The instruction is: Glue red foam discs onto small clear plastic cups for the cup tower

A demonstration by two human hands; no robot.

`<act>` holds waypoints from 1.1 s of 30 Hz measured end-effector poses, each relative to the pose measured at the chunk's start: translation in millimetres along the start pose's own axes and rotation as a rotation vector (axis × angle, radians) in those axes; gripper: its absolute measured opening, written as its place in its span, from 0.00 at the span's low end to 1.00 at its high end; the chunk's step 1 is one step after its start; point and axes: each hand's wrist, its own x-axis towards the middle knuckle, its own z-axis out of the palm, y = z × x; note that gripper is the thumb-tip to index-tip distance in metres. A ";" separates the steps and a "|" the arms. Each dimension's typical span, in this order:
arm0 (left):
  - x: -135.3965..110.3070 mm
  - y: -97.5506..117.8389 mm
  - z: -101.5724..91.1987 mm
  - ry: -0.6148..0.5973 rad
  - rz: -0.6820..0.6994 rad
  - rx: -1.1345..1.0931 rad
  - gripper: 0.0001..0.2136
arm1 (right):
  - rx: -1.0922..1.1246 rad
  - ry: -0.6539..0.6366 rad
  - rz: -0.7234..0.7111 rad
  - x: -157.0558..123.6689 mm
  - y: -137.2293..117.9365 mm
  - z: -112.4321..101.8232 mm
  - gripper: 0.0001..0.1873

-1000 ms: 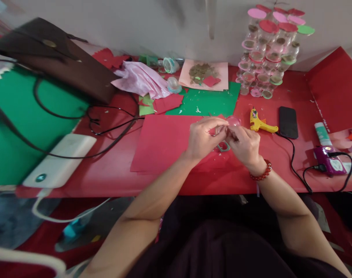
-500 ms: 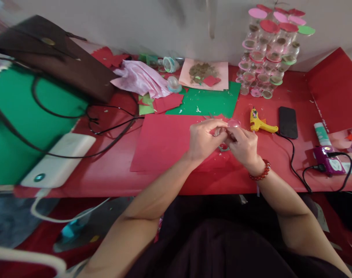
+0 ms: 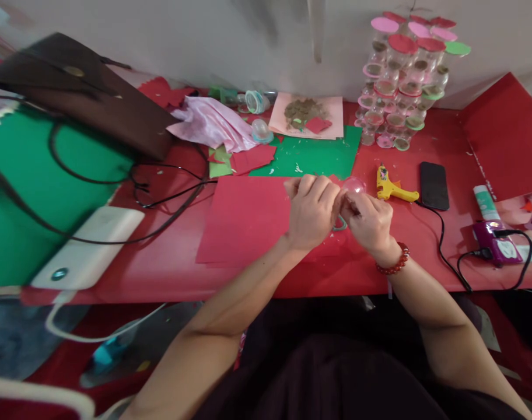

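My left hand (image 3: 313, 209) and my right hand (image 3: 368, 220) meet over a red paper sheet (image 3: 244, 219) on the red table (image 3: 161, 262). Together their fingertips pinch a small clear plastic cup (image 3: 352, 186) with a pink tint. A small piece of red paper seems to sit between the fingers, mostly hidden. Scissors (image 3: 339, 223) with grey-green handles lie under the hands, only a loop showing. A red bead bracelet (image 3: 394, 263) circles my right wrist.
A yellow glue gun (image 3: 391, 186), black phone (image 3: 434, 185) and purple device (image 3: 493, 240) lie right. A stack of capped clear cups (image 3: 399, 81) stands at the back. Green paper (image 3: 310, 154), pink cloth (image 3: 213, 123), a brown bag (image 3: 86, 93) and white power bank (image 3: 86, 248) lie left.
My left hand has turned over the cup, its fingers now curled closer around it. The right hand shifted slightly. The camera tipped a little.
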 end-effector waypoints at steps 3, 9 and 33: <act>0.2 0.3 0.0 0.005 0.001 0.010 0.16 | 0.026 0.007 0.009 -0.8 -0.6 1.5 0.11; 5.6 -8.2 -4.2 -0.098 -0.133 -0.217 0.17 | 0.120 -0.017 0.094 -2.0 -1.1 4.8 0.09; 9.6 -4.4 -11.3 -0.134 -0.169 -0.126 0.18 | -0.020 0.002 -0.037 2.6 1.0 0.2 0.13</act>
